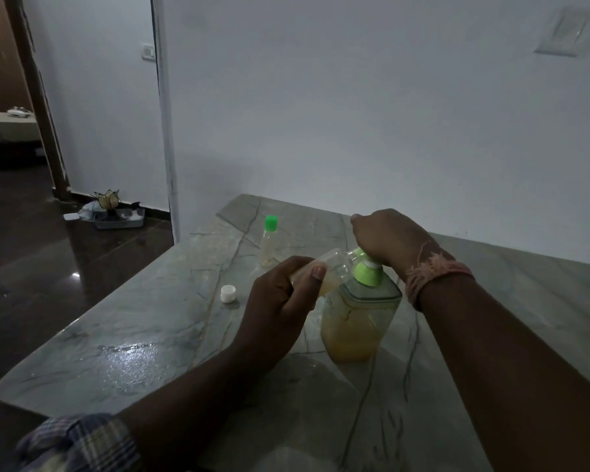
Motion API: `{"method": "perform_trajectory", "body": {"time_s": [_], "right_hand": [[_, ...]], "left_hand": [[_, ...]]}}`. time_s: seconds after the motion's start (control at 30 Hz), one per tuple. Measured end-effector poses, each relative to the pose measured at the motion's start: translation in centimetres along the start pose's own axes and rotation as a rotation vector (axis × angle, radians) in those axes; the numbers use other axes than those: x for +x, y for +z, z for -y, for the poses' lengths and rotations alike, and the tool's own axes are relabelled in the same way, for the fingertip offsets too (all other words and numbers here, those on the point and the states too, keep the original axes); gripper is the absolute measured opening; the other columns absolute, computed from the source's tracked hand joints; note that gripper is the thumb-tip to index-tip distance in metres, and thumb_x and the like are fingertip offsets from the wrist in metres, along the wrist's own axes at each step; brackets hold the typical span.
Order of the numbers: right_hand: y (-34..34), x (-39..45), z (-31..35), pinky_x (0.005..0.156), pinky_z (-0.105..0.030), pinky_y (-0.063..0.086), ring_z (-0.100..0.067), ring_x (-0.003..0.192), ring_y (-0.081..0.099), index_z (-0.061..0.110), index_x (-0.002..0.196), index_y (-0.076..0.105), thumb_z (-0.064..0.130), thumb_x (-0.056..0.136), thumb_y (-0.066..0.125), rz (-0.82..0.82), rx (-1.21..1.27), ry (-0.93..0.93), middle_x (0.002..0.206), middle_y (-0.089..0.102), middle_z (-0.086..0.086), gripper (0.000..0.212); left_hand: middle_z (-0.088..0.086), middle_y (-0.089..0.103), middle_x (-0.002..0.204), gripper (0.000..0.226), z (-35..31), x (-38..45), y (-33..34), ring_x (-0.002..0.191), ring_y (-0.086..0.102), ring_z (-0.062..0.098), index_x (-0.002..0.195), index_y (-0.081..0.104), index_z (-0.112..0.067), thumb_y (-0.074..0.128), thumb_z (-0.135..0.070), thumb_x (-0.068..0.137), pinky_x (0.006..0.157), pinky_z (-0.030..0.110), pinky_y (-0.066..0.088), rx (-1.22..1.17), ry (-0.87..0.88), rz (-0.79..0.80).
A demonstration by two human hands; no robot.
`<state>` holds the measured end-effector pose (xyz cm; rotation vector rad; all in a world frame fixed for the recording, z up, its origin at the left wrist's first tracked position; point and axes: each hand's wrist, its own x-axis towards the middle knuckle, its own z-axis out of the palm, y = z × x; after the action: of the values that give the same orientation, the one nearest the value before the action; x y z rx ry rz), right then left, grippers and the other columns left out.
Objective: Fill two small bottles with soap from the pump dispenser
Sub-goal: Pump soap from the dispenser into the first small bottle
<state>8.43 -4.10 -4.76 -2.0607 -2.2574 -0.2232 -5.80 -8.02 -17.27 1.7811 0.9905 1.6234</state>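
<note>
Altogether two bottles (270, 245) (324, 270), one dispenser (360, 318).

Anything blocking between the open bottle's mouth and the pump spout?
Nothing visible. The left hand holds the open bottle tilted, mouth right at the pump spout; the right hand presses the pump head. The white cap and capped bottle sit off to the left.

A pale wall (372, 107) rises behind the grey veined stone desk (143, 338) in dim light. Left of the desk lies dark glossy floor (48, 267) (a tray (118, 218) sits there) and a doorway (11, 97).
</note>
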Motion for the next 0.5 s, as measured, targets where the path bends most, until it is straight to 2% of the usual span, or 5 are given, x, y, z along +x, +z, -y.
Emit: {"method": "perform_trajectory", "body": {"time_s": [0.17,0.23,0.3,0.4,0.5], "right_hand": [[-0.1,0.1,-0.2,0.084,-0.035,0.046,-0.033,0.109,0.058,0.003,0.116,0.059,0.01,0.097,0.043,0.041,0.013,-0.007,0.122,0.06,-0.019,0.026],[-0.5,0.4,0.0,0.082,-0.034,0.045,-0.031,0.101,0.058,0.007,0.098,0.064,0.02,0.098,0.041,0.056,0.038,0.015,0.12,0.061,-0.017,0.026],[-1.4,0.2,-0.1,0.08,-0.035,0.043,-0.03,0.096,0.057,0.011,0.081,0.058,0.035,0.098,0.038,-0.001,0.098,0.08,0.118,0.061,-0.014,0.036],[-1.4,-0.2,-0.2,0.092,-0.036,0.043,-0.034,0.115,0.053,0.005,0.115,0.059,0.026,0.104,0.03,0.0,0.087,0.034,0.128,0.056,-0.018,0.037],[-0.5,-0.2,-0.2,0.092,-0.038,0.046,-0.036,0.114,0.055,0.001,0.125,0.053,0.013,0.103,0.031,0.017,0.075,0.027,0.125,0.057,-0.021,0.034]], "left_hand": [[-0.004,0.066,0.074,0.04,-0.1,-0.1,-0.1,0.062,0.062,0.01,0.103,0.069,-0.02,0.045,-0.051,0.094,0.051,0.018,0.044,0.006,0.008,0.001],[-0.006,0.066,0.074,0.042,-0.1,-0.2,-0.1,0.062,0.061,0.009,0.105,0.068,-0.02,0.044,-0.053,0.094,0.052,0.018,0.045,0.017,0.0,0.009],[-0.009,0.066,0.075,0.043,-0.2,-0.2,0.0,0.063,0.061,0.007,0.106,0.068,-0.021,0.043,-0.054,0.094,0.052,0.018,0.045,0.016,-0.01,0.015],[-0.009,0.067,0.076,0.044,-0.3,-0.1,0.1,0.063,0.061,0.007,0.106,0.068,-0.021,0.043,-0.055,0.093,0.052,0.017,0.045,0.012,-0.002,0.008],[-0.008,0.067,0.075,0.039,-0.2,-0.1,-0.1,0.062,0.062,0.007,0.103,0.068,-0.021,0.045,-0.051,0.094,0.052,0.016,0.044,0.005,0.013,0.011]]}}
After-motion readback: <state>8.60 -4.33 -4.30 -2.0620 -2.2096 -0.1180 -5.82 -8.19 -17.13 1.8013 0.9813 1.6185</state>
